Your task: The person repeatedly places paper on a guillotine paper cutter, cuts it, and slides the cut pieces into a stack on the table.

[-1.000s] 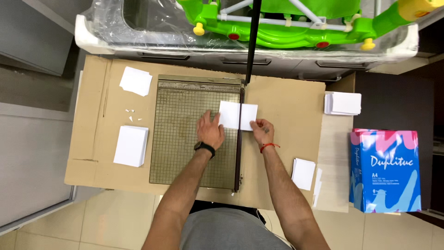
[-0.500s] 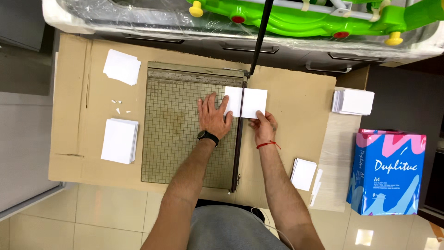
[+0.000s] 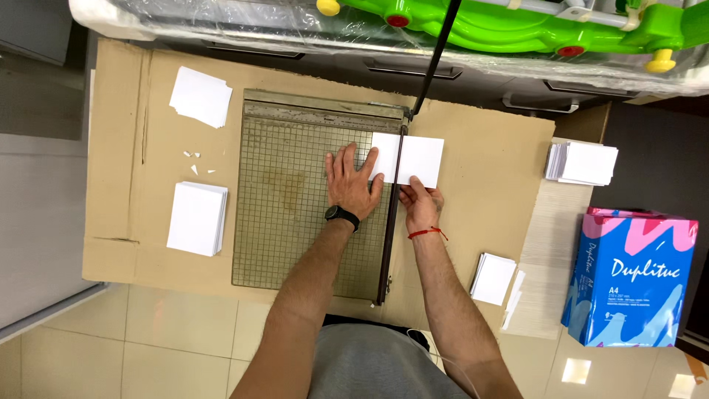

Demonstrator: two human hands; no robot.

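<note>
A white sheet of paper (image 3: 413,159) lies across the cutting edge of a grid-marked paper cutter (image 3: 295,214) on a cardboard-covered table (image 3: 487,170). My left hand (image 3: 353,181), with a black watch on the wrist, lies flat on the cutter bed, fingers pressing the sheet's left part. My right hand (image 3: 419,203), with a red thread on the wrist, pinches the sheet's lower edge just right of the blade line. The cutter's black blade arm (image 3: 436,55) stands raised.
Stacks of cut white paper lie at the far left (image 3: 199,96), left (image 3: 196,219), far right (image 3: 583,162) and near right (image 3: 493,278). A blue and pink paper ream package (image 3: 628,277) stands at the right. Green plastic toy (image 3: 517,22) under clear wrap sits behind the table.
The camera has shifted, so the table sits lower in view. Both hands stay on the sheet, which is now a little further across the blade line.
</note>
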